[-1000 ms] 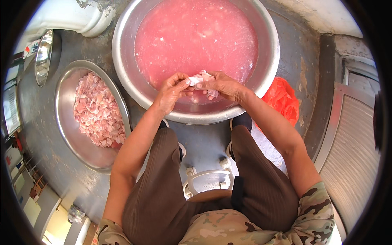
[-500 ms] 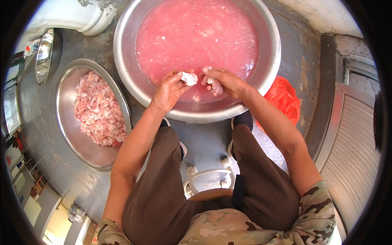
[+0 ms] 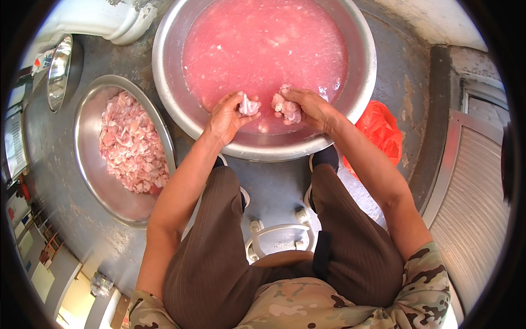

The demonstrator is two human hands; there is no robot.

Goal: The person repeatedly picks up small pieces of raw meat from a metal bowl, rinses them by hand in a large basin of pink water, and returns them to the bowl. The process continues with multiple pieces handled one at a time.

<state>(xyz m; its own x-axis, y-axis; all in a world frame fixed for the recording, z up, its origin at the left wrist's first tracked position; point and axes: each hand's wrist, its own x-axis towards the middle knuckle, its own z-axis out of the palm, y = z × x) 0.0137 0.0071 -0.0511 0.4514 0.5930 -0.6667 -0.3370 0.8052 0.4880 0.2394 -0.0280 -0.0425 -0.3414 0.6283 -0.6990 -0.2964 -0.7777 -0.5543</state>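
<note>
A large metal basin [image 3: 357,109] of cloudy pink water [image 3: 263,49] stands in front of me, with pale bits floating in it. Over its near side my left hand [image 3: 226,116] grips a whitish piece of raw meat [image 3: 249,105] between thumb and fingers. Across a small gap, my right hand [image 3: 313,107] holds pinkish pieces of raw meat [image 3: 288,107], its fingers curled round them. The two hands are apart. To the left, a smaller metal bowl [image 3: 87,164] contains a heap of pale pink raw meat pieces [image 3: 131,143].
A red plastic bag [image 3: 380,131] lies against the basin's right side. Another shiny metal bowl [image 3: 59,74] leans at the far left. A ribbed panel in a metal frame [image 3: 471,203] stands on the right. My knees flank a stool [image 3: 282,230] below.
My hands have drawn slightly apart. The piece in my left hand has turned and bunched up, and the meat in my right hand shows more fully.
</note>
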